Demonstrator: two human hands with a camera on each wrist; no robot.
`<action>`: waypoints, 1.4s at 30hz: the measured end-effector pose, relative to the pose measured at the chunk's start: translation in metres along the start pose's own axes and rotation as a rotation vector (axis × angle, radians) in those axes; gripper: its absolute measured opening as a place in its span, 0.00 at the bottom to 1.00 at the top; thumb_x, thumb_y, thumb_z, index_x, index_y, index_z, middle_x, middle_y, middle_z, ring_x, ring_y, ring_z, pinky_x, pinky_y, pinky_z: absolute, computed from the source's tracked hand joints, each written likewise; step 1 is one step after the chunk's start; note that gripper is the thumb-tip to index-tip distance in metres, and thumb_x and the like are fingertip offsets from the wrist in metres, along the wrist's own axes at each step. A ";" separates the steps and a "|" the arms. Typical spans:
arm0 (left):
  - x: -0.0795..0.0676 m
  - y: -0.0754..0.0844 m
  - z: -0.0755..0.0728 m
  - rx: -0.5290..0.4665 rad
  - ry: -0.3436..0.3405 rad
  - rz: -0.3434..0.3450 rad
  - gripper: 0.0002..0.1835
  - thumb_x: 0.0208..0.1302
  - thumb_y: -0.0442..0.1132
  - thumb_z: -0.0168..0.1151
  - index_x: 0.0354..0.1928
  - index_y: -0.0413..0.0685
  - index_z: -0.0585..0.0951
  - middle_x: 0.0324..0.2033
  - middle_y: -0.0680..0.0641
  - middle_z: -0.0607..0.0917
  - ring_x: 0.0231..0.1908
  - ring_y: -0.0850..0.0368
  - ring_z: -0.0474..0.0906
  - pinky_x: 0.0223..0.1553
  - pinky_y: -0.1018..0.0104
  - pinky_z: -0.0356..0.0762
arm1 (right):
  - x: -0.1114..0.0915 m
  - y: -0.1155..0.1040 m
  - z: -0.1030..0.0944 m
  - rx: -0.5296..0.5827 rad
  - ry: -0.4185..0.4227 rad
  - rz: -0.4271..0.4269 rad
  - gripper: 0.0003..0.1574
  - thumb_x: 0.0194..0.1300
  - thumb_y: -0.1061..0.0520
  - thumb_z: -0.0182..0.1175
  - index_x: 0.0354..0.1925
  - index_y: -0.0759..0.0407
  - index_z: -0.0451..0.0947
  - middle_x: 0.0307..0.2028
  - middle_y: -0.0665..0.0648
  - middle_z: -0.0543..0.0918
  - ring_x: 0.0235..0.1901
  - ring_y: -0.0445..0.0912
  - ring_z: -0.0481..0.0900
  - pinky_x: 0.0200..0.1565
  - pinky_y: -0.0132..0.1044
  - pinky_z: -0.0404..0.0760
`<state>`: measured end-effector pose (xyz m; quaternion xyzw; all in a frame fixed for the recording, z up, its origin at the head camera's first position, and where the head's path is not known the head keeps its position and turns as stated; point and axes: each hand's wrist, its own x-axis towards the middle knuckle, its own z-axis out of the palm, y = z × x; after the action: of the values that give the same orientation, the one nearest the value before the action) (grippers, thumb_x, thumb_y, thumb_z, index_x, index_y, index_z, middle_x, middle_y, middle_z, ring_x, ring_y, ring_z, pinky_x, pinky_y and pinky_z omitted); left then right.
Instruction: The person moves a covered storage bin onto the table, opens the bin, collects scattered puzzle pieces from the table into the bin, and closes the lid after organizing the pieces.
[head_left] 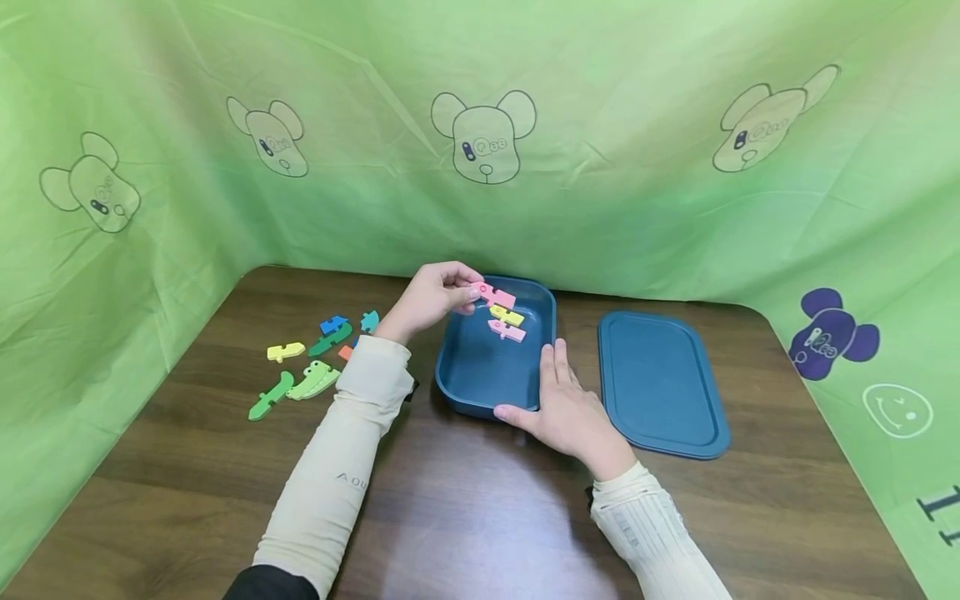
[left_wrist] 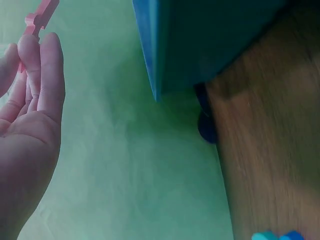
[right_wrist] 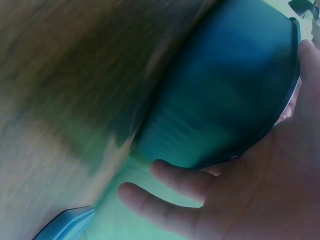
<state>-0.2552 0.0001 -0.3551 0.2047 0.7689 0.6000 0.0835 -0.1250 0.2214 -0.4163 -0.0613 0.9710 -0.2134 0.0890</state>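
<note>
In the head view my left hand (head_left: 438,293) pinches a pink puzzle-like piece (head_left: 497,295) over the far part of a dark blue plastic box (head_left: 480,379). Just below that piece show a yellow piece (head_left: 506,316) and a second pink piece (head_left: 507,332), within the box's outline. The left wrist view has the pinched pink piece (left_wrist: 40,19) jutting past the fingertips. My right hand (head_left: 572,417) rests against the box's near right corner, thumb along the near rim and fingers extended on the right side. From the right wrist, the box's outer wall (right_wrist: 215,85) lies against the palm side.
Left of the box lie several colourful pieces, among them a light green crocodile head (head_left: 313,380), a green piece (head_left: 272,397), a yellow piece (head_left: 286,352) and a blue piece (head_left: 333,324). A flat blue lid (head_left: 663,383) lies right of the box. Green fabric (head_left: 600,225) surrounds the wooden table (head_left: 480,508).
</note>
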 end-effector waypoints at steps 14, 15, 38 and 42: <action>0.018 0.013 0.022 -0.023 -0.032 -0.003 0.11 0.70 0.35 0.65 0.50 0.38 0.83 0.36 0.40 0.82 0.35 0.48 0.84 0.43 0.59 0.84 | -0.003 -0.001 0.001 -0.002 0.004 0.006 0.79 0.59 0.18 0.56 0.79 0.68 0.32 0.78 0.69 0.31 0.72 0.70 0.54 0.61 0.69 0.64; 0.019 0.014 0.024 -0.029 -0.031 -0.007 0.11 0.70 0.35 0.65 0.50 0.38 0.83 0.36 0.40 0.82 0.35 0.48 0.84 0.43 0.59 0.84 | -0.003 -0.002 0.001 -0.002 0.005 0.005 0.80 0.59 0.17 0.56 0.79 0.68 0.32 0.78 0.68 0.31 0.72 0.70 0.54 0.61 0.69 0.64; 0.032 -0.016 0.042 0.100 -0.037 -0.337 0.09 0.70 0.30 0.62 0.48 0.37 0.85 0.35 0.39 0.82 0.17 0.60 0.67 0.25 0.67 0.72 | -0.004 -0.001 0.002 -0.014 0.015 0.004 0.78 0.60 0.19 0.56 0.79 0.68 0.32 0.78 0.68 0.32 0.72 0.69 0.55 0.60 0.68 0.66; 0.031 -0.021 0.044 0.196 -0.028 -0.364 0.08 0.67 0.27 0.62 0.45 0.36 0.85 0.27 0.42 0.78 0.15 0.60 0.65 0.23 0.66 0.67 | -0.004 -0.001 0.002 -0.017 0.023 -0.003 0.78 0.59 0.18 0.57 0.79 0.68 0.33 0.78 0.68 0.32 0.72 0.68 0.54 0.60 0.67 0.66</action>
<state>-0.2714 0.0478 -0.3829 0.0778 0.8466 0.4945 0.1808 -0.1206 0.2204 -0.4174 -0.0611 0.9736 -0.2058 0.0769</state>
